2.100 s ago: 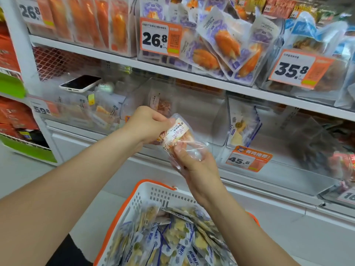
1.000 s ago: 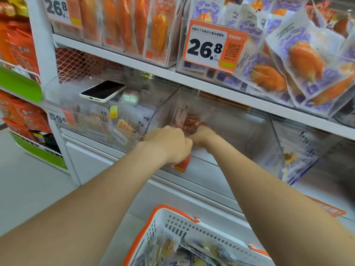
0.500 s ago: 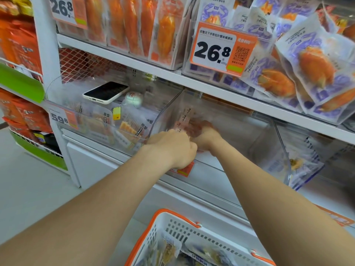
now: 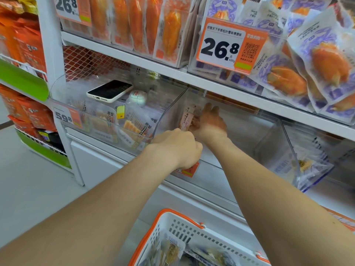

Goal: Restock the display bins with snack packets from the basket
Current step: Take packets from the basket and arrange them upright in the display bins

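Note:
A clear middle display bin (image 4: pixel 240 135) sits on the lower shelf. Inside it a pinkish snack packet (image 4: pixel 187 118) stands against the bin's left wall. My right hand (image 4: pixel 209 121) reaches into the bin with its fingers straight, resting against that packet. My left hand (image 4: pixel 178 146) is curled in a fist at the bin's front lip, and nothing shows in it. Below, the white basket with an orange rim (image 4: pixel 172 225) holds several blue-and-white snack packets (image 4: pixel 172 252).
The left bin (image 4: pixel 80 96) holds packets, with a phone (image 4: pixel 109 91) and a white round object (image 4: pixel 138 97) on top. The right bin (image 4: pixel 288 148) holds blue-white packets. The shelf above (image 4: pixel 153 64) carries crab-stick packs and a 26.8 price tag (image 4: pixel 228 45).
Both hands held the packet above the basket, then carried it up into the middle bin. My right hand's fingers have straightened beside it, and the view has moved closer.

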### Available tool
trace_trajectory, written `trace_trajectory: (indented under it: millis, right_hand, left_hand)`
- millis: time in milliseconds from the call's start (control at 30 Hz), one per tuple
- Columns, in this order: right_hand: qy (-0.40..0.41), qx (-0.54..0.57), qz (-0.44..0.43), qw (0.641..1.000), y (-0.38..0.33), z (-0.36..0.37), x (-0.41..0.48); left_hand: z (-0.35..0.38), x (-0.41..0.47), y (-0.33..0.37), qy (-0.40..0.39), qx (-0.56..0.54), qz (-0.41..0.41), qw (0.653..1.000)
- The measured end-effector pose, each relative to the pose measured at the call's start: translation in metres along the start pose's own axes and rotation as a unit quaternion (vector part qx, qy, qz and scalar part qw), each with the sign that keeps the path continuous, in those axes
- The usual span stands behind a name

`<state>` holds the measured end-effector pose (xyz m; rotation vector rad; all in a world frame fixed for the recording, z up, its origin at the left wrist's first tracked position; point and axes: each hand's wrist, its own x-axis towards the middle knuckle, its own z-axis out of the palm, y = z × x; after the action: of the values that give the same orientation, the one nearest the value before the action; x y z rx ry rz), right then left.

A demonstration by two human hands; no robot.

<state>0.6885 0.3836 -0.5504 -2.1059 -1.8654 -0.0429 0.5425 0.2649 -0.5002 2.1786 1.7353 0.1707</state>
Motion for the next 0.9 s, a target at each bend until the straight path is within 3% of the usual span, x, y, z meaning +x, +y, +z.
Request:
trace_trajectory:
  millis: [233,567,733,900]
  right_hand:
    - [-0.016,-0.148,-0.062,0.987,0.011,0.006,-0.008]
    - [-0.091,-0.094,0.013,0.991,0.002,0.01,-0.001]
    - [-0.127,-0.061,-0.015,0.99,0.005,0.005,0.005]
    - [-0.119,0.015,0.041,0.992,0.006,0.004,0.002]
  left_hand:
    - [0.002,0.002,0.002,0.0,0.005,-0.003,1.0]
    - [0.006,0.004,0.007,0.014,0.012,0.014,1.0]
    - [0.005,0.006,0.004,0.002,0.022,0.018,1.0]
    - [0.005,0.006,0.0,-0.04,0.076,0.024,0.996]
